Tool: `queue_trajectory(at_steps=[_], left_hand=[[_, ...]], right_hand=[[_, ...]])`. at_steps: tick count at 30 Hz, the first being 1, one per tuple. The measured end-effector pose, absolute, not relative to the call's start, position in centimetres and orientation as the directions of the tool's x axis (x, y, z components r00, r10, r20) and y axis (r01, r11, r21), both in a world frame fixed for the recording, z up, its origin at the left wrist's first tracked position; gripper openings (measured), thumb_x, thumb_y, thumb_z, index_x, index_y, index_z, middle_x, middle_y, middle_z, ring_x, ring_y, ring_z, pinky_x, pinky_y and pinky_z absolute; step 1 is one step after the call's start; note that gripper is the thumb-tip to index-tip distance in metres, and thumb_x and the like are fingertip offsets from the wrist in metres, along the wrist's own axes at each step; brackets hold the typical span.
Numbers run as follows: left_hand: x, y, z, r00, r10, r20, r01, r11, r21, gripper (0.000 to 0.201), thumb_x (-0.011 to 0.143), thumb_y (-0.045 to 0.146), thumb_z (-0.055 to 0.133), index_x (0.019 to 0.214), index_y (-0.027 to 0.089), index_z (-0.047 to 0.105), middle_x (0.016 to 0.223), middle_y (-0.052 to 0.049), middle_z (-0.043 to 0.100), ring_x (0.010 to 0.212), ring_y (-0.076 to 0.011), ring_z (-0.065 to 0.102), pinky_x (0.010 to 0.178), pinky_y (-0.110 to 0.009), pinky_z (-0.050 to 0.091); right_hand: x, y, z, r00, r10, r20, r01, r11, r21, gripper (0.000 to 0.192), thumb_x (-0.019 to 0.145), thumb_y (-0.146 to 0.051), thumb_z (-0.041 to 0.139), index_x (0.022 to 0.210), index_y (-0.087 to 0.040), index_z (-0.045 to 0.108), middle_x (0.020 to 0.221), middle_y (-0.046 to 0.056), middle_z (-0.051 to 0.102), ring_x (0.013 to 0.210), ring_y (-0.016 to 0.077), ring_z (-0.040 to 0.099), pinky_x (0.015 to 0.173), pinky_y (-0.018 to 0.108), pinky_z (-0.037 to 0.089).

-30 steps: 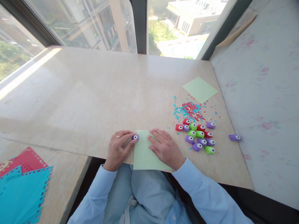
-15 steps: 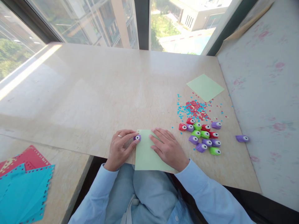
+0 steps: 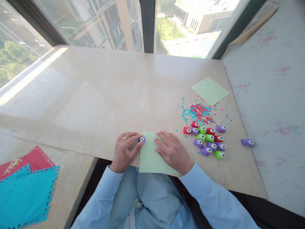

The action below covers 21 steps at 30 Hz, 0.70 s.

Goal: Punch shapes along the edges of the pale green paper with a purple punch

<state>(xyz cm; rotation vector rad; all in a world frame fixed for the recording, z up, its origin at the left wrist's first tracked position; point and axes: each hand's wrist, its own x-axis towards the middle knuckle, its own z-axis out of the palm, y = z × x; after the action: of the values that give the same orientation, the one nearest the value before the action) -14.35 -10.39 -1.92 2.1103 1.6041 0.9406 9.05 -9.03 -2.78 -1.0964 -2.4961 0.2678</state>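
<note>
A small purple paper punch (image 3: 141, 139) sits at the upper left edge of a pale green sheet of paper (image 3: 152, 159). My left hand (image 3: 125, 151), with a ring on one finger, grips this punch between thumb and fingers. Flat on the sheet's right part lies my right hand (image 3: 172, 151), its fingers stretched out and pressing on the paper. The sheet's lower edge reaches past the table edge over my lap. Whether the punch is pressed down I cannot tell.
Several red, green and purple punches (image 3: 206, 151) stand to the right, with one purple punch (image 3: 247, 142) by the wall. Behind them lie red and blue confetti (image 3: 200, 111) and another green sheet (image 3: 210, 91). Punched blue paper (image 3: 30, 197) and red paper (image 3: 39, 156) lie at left.
Both hands, the punch and the sheet keep nearly the same place on the table. The whole view has shifted slightly.
</note>
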Motion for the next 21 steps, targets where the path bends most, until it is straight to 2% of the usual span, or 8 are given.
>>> queue_trajectory(at_steps=[7,11,14,16,18,20,21], left_hand=[[-14.4,-10.5,-1.9,0.131,0.954,0.269,0.71,-0.28,0.646,0.024,0.089,0.032,0.064,0.11,0.022,0.068,0.11,-0.006,0.068,0.105,-0.0216,0.059,0.096,-0.04,0.044],[-14.6,-10.8,-1.8,-0.024,0.986,0.163,0.565,-0.121,0.816,0.038,0.086,0.039,0.067,0.118,0.021,0.063,0.119,-0.008,0.064,0.111,-0.0223,0.058,0.093,-0.037,0.046],[-15.0,-10.7,-1.2,-0.14,0.988,0.058,0.382,-0.001,0.924,0.04,0.086,0.042,0.065,0.119,0.019,0.061,0.113,-0.008,0.065,0.101,-0.0195,0.061,0.085,-0.032,0.049],[-15.4,-10.3,-0.4,-0.2,0.98,-0.003,0.319,0.068,0.945,0.038,0.084,0.045,0.065,0.11,0.017,0.064,0.096,-0.006,0.066,0.085,-0.0164,0.06,0.076,-0.028,0.048],[-15.9,-9.7,0.6,-0.203,0.976,-0.078,0.323,0.142,0.936,0.032,0.08,0.047,0.067,0.087,0.016,0.066,0.074,-0.001,0.06,0.068,-0.0125,0.054,0.062,-0.024,0.043],[-16.2,-8.9,1.6,-0.12,0.973,-0.195,0.359,0.226,0.905,0.038,0.076,0.049,0.068,0.063,0.016,0.054,0.057,0.002,0.047,0.053,-0.0086,0.042,0.05,-0.022,0.033],[-16.2,-8.5,2.0,-0.069,0.96,-0.273,0.369,0.279,0.887,0.042,0.075,0.049,0.068,0.057,0.017,0.048,0.053,0.004,0.041,0.049,-0.0073,0.037,0.046,-0.021,0.027]], right_hand=[[9.1,-9.0,-3.0,-0.613,0.741,0.275,0.655,0.671,-0.347,0.036,0.098,-0.033,0.05,0.127,-0.015,0.061,0.141,0.013,0.054,0.133,0.0288,0.046,0.109,0.048,0.04],[9.4,-8.9,-3.1,-0.561,0.754,0.343,0.611,0.656,-0.443,0.044,0.098,-0.035,0.049,0.136,-0.013,0.052,0.14,0.015,0.055,0.133,0.0277,0.047,0.108,0.049,0.041],[9.8,-8.8,-3.1,-0.442,0.778,0.447,0.542,0.629,-0.557,0.042,0.099,-0.031,0.049,0.137,-0.016,0.05,0.136,0.015,0.058,0.131,0.0241,0.05,0.107,0.046,0.044],[10.0,-8.8,-3.0,-0.367,0.786,0.498,0.501,0.618,-0.606,0.036,0.098,-0.028,0.05,0.134,-0.019,0.053,0.13,0.013,0.063,0.125,0.0227,0.055,0.104,0.045,0.047],[10.2,-8.9,-2.9,-0.308,0.789,0.531,0.476,0.612,-0.632,0.03,0.097,-0.024,0.051,0.126,-0.021,0.059,0.12,0.011,0.068,0.117,0.0219,0.06,0.099,0.043,0.05],[10.3,-9.0,-2.6,-0.256,0.797,0.547,0.462,0.598,-0.655,0.024,0.097,-0.022,0.051,0.118,-0.021,0.063,0.112,0.009,0.071,0.109,0.0212,0.064,0.095,0.042,0.052],[10.3,-9.0,-2.5,-0.232,0.803,0.549,0.457,0.588,-0.667,0.023,0.097,-0.022,0.051,0.114,-0.021,0.065,0.108,0.008,0.072,0.106,0.021,0.065,0.094,0.041,0.052]])
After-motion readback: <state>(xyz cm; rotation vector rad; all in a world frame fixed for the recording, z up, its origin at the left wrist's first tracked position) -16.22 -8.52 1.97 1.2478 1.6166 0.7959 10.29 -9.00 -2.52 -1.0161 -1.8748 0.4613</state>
